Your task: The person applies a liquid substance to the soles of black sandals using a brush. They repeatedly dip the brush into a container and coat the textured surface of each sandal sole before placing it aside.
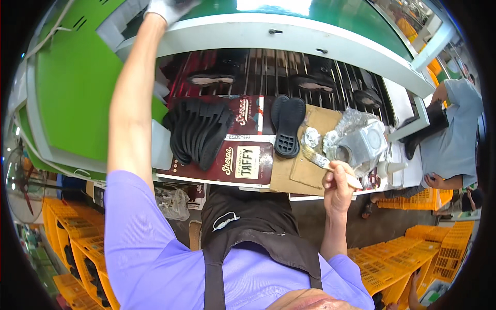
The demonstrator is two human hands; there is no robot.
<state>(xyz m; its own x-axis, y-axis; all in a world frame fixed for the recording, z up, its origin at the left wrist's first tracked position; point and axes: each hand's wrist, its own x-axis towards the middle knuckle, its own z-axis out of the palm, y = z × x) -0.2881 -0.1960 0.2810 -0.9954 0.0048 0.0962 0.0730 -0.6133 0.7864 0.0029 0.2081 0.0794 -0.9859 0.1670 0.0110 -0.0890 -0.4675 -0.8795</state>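
My right hand (338,187) is closed around the wooden handle of a brush (316,158), its bristles above the brown cardboard. Stretched far forward, my left hand (164,10) wears a white glove and reaches over the green belt (222,7). Its fingers are dark and blurred at the top edge, so what they hold, if anything, cannot be made out. Two black shoe soles (289,124) lie side by side in front of me, overlapping. To their left stands a row of several black soles (200,132) on dark red printed cardboard (253,168). White crusted lumps (311,137) sit near the brush.
A clear plastic container (366,142) and a small white bottle (390,168) stand at the right, with crumpled plastic. Behind, black shoes (211,77) rest on metal rods. A green panel (77,98) bounds the left. Yellow crates (398,256) and another person (452,134) are at the right.
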